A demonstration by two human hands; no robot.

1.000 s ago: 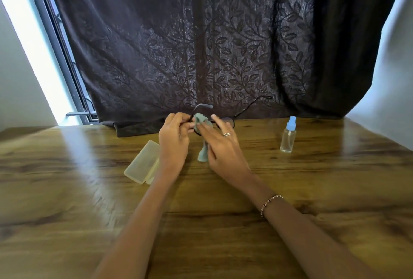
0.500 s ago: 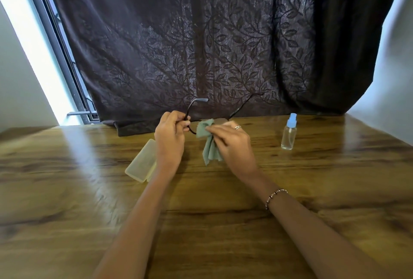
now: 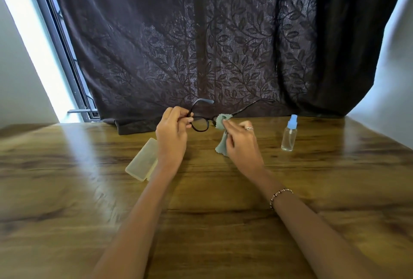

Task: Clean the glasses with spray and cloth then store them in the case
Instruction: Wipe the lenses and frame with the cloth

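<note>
Both hands meet just above the centre of the head view, over the far part of a brown wood-grain table (image 3: 89, 189). The left hand (image 3: 172, 135) grips the black round-rimmed glasses (image 3: 199, 124) at the outer corner of one lens, with its fingers curled round the hinge end. Both temple arms are unfolded and point away toward the dark leaf-patterned curtain (image 3: 201, 44). The right hand (image 3: 241, 142) pinches the pale teal, zigzag-edged cleaning cloth (image 3: 221, 144) onto the other lens, which the cloth hides. The rest of the cloth hangs down toward the table.

Right of centre stands a small clear plastic spray bottle with a blue cap (image 3: 289, 136), upright, untouched and well apart from the hands. Left of centre lies the translucent pale yellow rectangular case (image 3: 142, 161), just beside the left wrist and partly hidden by it (whether its lid is open I cannot tell).

By my judgement the step in hand is the wiping: the bottle is set aside, and the cloth is on a lens. The glasses are held in the air, not yet near the case. The next move calls for a steady left-hand hold on the frame, not on the glass, while the cloth rubs that lens. After that the cloth must be laid down, both arms folded in, and the glasses lowered into the case.
</note>
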